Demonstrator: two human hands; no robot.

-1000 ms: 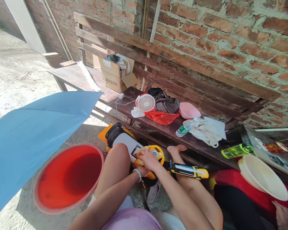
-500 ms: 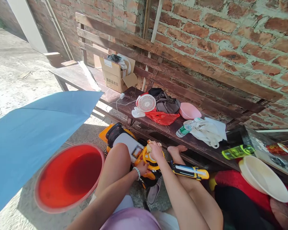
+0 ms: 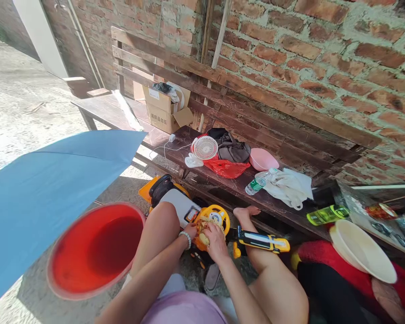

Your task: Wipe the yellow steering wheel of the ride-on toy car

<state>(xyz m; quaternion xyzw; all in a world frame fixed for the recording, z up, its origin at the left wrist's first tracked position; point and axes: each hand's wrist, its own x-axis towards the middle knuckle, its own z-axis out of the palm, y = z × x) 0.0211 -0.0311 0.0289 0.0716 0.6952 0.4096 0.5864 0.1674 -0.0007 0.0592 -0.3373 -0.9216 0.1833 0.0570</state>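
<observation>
Person's sitting low with a chunky yellow-and-white plastic toy (image 3: pixel 178 202) wedged between their bare legs, right up by the yellow ring (image 3: pixel 220 216) on its front end. Right hand (image 3: pixel 216 243) has its fingers curled over a crumpled yellowish rag (image 3: pixel 202 231), pressing it onto the toy, though it could be a sponge, hard to tell. Left hand (image 3: pixel 191 230), with a beaded bracelet (image 3: pixel 185 239) on the wrist, sits on the toy just beside the right, not quite touching it. Its fingers are partly hidden, so can't say if it's gripping.

Big red basin (image 3: pixel 96 247) on the left, under a blue umbrella (image 3: pixel 54 193). Behind the toy there's a dark wooden bench (image 3: pixel 232 191) against a brick wall (image 3: pixel 307 49), holding a small white fan (image 3: pixel 205 147), red plastic bag (image 3: pixel 226 169), pink bowl (image 3: pixel 263 159), water bottle (image 3: pixel 256 185) and white cloth (image 3: pixel 288 188). Cardboard box (image 3: pixel 164 112) sits further along toward the upper left.
</observation>
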